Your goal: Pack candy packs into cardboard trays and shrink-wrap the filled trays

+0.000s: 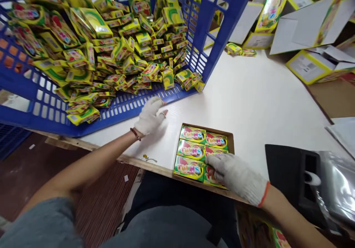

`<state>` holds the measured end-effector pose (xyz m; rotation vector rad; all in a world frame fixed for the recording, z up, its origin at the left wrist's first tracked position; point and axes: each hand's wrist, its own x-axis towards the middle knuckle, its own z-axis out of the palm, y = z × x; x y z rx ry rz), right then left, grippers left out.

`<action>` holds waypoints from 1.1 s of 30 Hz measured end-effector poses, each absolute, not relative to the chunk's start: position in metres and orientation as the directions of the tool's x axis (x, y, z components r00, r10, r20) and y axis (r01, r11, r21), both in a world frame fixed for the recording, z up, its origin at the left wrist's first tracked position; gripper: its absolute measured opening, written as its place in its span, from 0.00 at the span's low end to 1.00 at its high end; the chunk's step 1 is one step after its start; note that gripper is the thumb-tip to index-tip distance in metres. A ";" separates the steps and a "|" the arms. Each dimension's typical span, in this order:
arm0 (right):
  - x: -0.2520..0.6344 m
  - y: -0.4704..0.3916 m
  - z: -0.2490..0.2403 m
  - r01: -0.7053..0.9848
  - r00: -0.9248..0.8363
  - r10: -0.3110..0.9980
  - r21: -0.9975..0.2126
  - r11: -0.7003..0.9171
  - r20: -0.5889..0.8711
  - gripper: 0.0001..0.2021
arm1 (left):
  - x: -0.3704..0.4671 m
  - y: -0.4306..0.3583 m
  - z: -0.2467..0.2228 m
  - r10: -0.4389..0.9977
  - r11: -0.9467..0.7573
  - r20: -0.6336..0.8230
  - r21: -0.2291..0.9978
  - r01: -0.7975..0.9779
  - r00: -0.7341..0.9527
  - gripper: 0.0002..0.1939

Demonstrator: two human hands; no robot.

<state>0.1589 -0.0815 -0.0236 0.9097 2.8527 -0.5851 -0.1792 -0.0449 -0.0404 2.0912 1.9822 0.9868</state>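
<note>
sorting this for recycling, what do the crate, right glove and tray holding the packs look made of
Crate: blue plastic, semi-gloss, judging by its moulded slots. Right glove: matte knit, perhaps cotton, from its coarse surface. Tray: probably cardboard, matte, with thin brown walls.

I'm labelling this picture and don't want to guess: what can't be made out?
All in the head view:
- Parts of the right-hand packs in the tray: covered by the right hand.
- Anything beneath the tray's top layer: hidden by the packs there.
- Packs deep in the blue crate: buried under others.
- The crate's full extent: cut off by the picture's edges.
- Fine print on the open carton: too small.
</note>
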 end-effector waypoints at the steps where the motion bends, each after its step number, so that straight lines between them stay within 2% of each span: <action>1: 0.154 -0.086 -0.029 0.572 -0.819 0.546 -0.310 0.759 -0.175 0.06 | -0.194 -0.030 -0.041 0.911 -0.073 0.392 0.457 0.887 -0.126 0.16; 4: 0.145 -0.099 -0.041 0.580 -0.807 0.588 -0.257 0.773 -0.050 0.07 | -0.230 0.015 -0.037 0.859 0.087 0.432 0.409 0.908 -0.277 0.21; 6: 0.143 -0.104 -0.045 0.586 -0.796 0.603 -0.190 0.787 0.043 0.06 | -0.245 0.042 -0.030 0.849 0.105 0.441 0.397 0.912 -0.289 0.25; 8: 0.141 -0.107 -0.049 0.595 -0.790 0.606 -0.123 0.794 0.092 0.05 | -0.255 0.062 -0.022 0.861 0.094 0.432 0.385 0.918 -0.269 0.22; 10: 0.140 -0.107 -0.050 0.604 -0.784 0.614 -0.112 0.789 0.090 0.06 | -0.259 0.073 -0.015 0.872 0.078 0.422 0.380 0.922 -0.248 0.13; 12: 0.140 -0.105 -0.050 0.604 -0.774 0.627 -0.199 0.772 0.087 0.07 | -0.253 0.071 -0.010 0.869 0.046 0.441 0.383 0.923 -0.226 0.07; 14: 0.142 -0.100 -0.046 0.602 -0.719 0.687 -0.399 0.692 0.106 0.08 | -0.236 0.056 -0.006 0.856 -0.085 0.499 0.393 0.915 -0.135 0.08; 17: 0.144 -0.086 -0.031 0.536 -0.475 0.861 -0.716 0.447 0.181 0.07 | -0.187 0.009 0.000 0.831 -0.368 0.545 0.386 0.846 0.113 0.11; 18: 0.144 -0.079 -0.023 0.493 -0.390 0.900 -0.781 0.383 0.195 0.10 | -0.167 -0.010 0.003 0.821 -0.467 0.524 0.385 0.796 0.227 0.10; 19: 0.143 -0.072 -0.014 0.449 -0.348 0.918 -0.826 0.342 0.191 0.14 | -0.145 -0.029 0.005 0.769 -0.618 0.503 0.424 0.662 0.395 0.10; 20: 0.142 -0.065 -0.005 0.407 -0.374 0.914 -0.857 0.316 0.160 0.19 | -0.125 -0.045 0.007 0.728 -0.680 0.493 0.430 0.594 0.476 0.09; 22: 0.141 -0.052 0.011 0.355 -0.564 0.826 -0.899 0.258 0.015 0.26 | -0.093 -0.068 0.009 0.636 -0.770 0.459 0.425 0.475 0.621 0.08; 24: 0.145 -0.044 0.021 0.379 -0.723 0.668 -0.909 0.173 -0.175 0.24 | -0.081 -0.072 0.006 0.598 -0.798 0.423 0.397 0.454 0.681 0.09; 26: 0.152 -0.042 0.020 0.498 -0.714 0.616 -0.860 0.114 -0.332 0.21 | -0.095 -0.055 -0.002 0.661 -0.750 0.415 0.332 0.572 0.625 0.10; 28: 0.162 -0.046 0.012 0.647 -0.604 0.698 -0.748 0.147 -0.385 0.18 | -0.128 -0.023 -0.011 0.776 -0.589 0.443 0.256 0.766 0.449 0.15; 30: 0.167 -0.054 0.001 0.779 -0.531 0.779 -0.555 0.293 -0.334 0.14 | -0.172 0.013 -0.017 0.847 -0.424 0.453 0.262 0.867 0.278 0.21; 32: 0.166 -0.064 -0.007 0.839 -0.532 0.803 -0.293 0.458 -0.269 0.09 | -0.213 0.043 -0.019 0.924 -0.076 0.381 0.258 0.963 -0.030 0.23; 33: 0.163 -0.068 -0.009 0.843 -0.538 0.806 -0.171 0.510 -0.247 0.09 | -0.230 0.054 -0.019 0.928 -0.005 0.360 0.258 0.966 -0.091 0.22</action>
